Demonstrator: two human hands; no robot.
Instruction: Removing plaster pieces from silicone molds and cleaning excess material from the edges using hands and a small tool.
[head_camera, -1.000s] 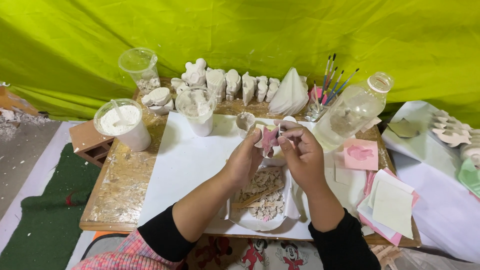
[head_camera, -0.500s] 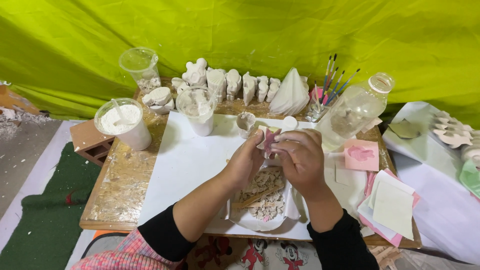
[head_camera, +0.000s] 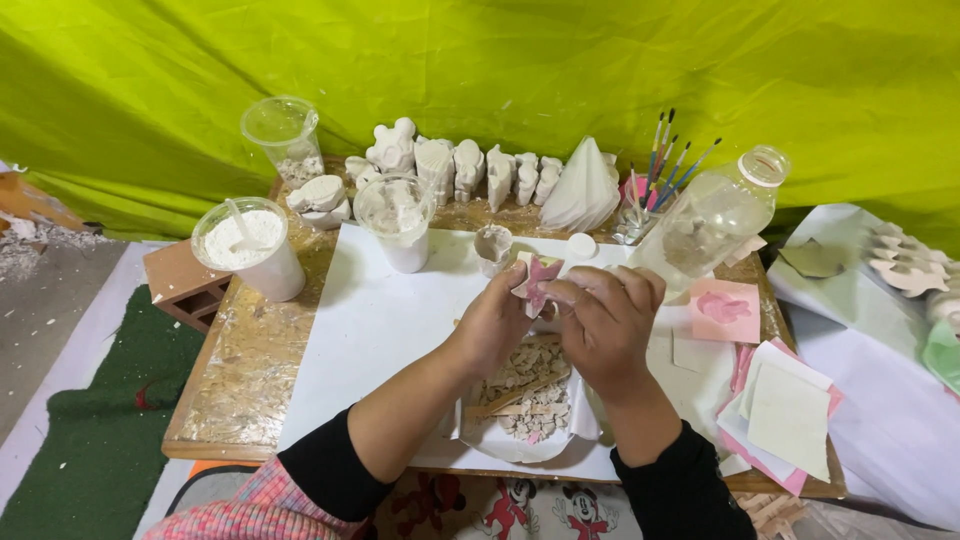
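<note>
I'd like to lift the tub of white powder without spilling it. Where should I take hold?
Grip the tub around its lower wall, reaching in from its left, open side. It stands upright and open-topped, with a stick leaning inside, so a grip from above would likely hit the stick or the powder.

My two hands (head_camera: 560, 320) round one pink mould (head_camera: 538, 277), three clear cups (head_camera: 283, 130) with plaster, one clear bottle (head_camera: 715, 215), one bowl of chips (head_camera: 520, 385), six paintbrushes (head_camera: 670, 165)
</note>
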